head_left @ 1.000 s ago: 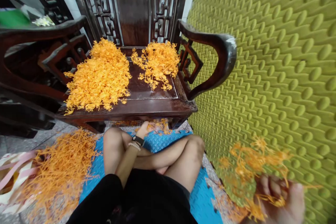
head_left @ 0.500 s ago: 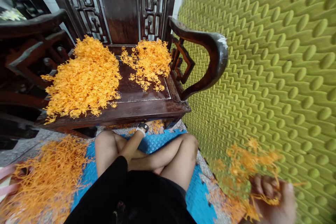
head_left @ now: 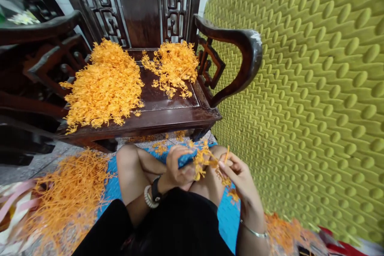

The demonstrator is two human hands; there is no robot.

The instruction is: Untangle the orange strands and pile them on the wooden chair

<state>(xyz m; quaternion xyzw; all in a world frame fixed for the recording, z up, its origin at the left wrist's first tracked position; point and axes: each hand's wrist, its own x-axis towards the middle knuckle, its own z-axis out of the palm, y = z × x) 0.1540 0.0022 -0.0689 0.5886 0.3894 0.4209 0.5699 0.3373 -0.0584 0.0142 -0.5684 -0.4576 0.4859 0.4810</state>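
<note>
My right hand (head_left: 240,174), with a thin bangle at the wrist, pinches a small bunch of orange plastic flower pieces (head_left: 201,161) above my right knee. Thin stems stick out between its fingers. Just left of the bunch is my left hand (head_left: 177,168), wearing a dark watch and a pale beaded bracelet. Its thumb and fingers are apart and somewhat blurred, with the blue mat showing between them. In front, a large heap of orange flower pieces (head_left: 105,88) and a smaller heap (head_left: 175,64) lie on the seat of a dark carved wooden chair (head_left: 168,116).
Thin orange stems (head_left: 69,192) are piled on the floor at left, by pink and white material (head_left: 18,204). More orange pieces (head_left: 285,232) lie at lower right, near something red (head_left: 336,244). A green padded surface (head_left: 300,88) rises on the right. A blue mat (head_left: 226,216) is under my legs.
My right hand has come from the far lower right to in front of my body with the flower pieces. My left hand has drawn back from under the chair and risen towards them.
</note>
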